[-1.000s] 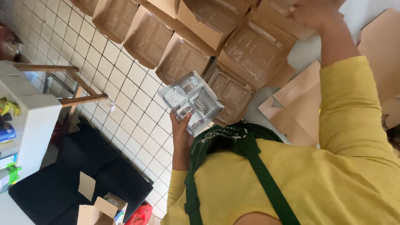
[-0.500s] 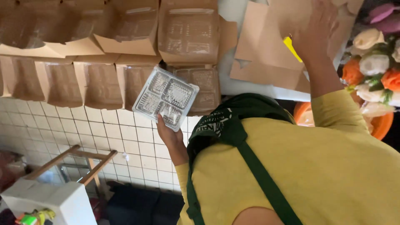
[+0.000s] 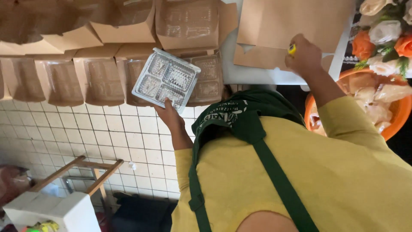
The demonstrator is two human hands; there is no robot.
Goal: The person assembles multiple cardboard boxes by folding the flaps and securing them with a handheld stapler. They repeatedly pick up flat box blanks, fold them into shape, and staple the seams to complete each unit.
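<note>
1. A clear plastic compartment tray [image 3: 165, 80] is gripped at its near edge by the left hand [image 3: 168, 114] and held up over the white tiled floor [image 3: 107, 133].
2. Behind the tray, rows of open brown cardboard boxes [image 3: 103, 81] with clear inserts are seen (lids flapped up).
3. The right hand [image 3: 304, 55] is clenched on a small yellow object [image 3: 292, 49], possibly a cutter, over brown paper bags [image 3: 292, 21] on the white bench [image 3: 257, 75].
4. An orange basin [image 3: 397, 116] of wrapped items is seen alongside.
</note>
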